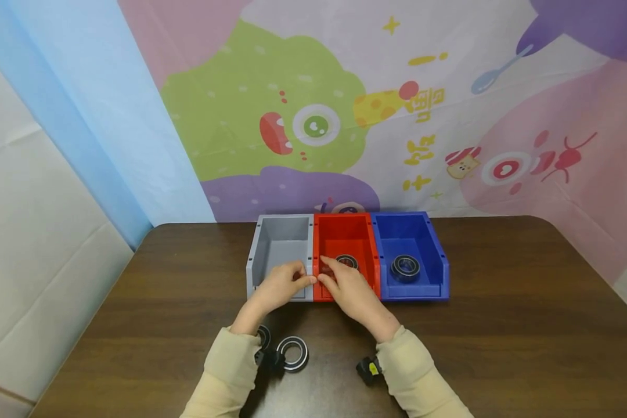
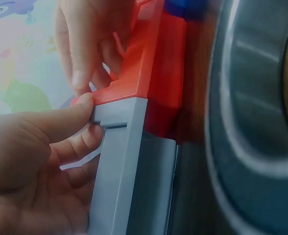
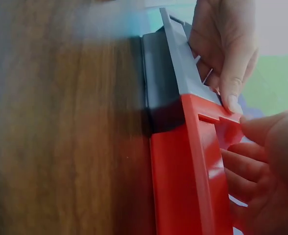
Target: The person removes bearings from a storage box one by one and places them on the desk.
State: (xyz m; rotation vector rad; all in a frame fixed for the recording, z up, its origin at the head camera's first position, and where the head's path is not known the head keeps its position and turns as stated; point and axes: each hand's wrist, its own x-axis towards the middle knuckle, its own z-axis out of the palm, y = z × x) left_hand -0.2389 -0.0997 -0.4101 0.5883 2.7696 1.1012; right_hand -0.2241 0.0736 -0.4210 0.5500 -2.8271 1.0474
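Observation:
A grey bin, a red bin and a blue bin stand side by side on the table. My left hand holds the grey bin by its right front corner, thumb on the rim and fingers inside. At the adjoining corner of the red bin, my right hand grips the wall, its thumb close to the left thumb. Behind the right hand, partly hidden, a ball bearing lies in the red bin. Another bearing sits in the blue bin.
On the table near the left sleeve lies a bearing, with a second bearing half hidden by the wrist. A bearing looms large in the left wrist view. Behind the bins hangs a printed cloth at the table's back edge.

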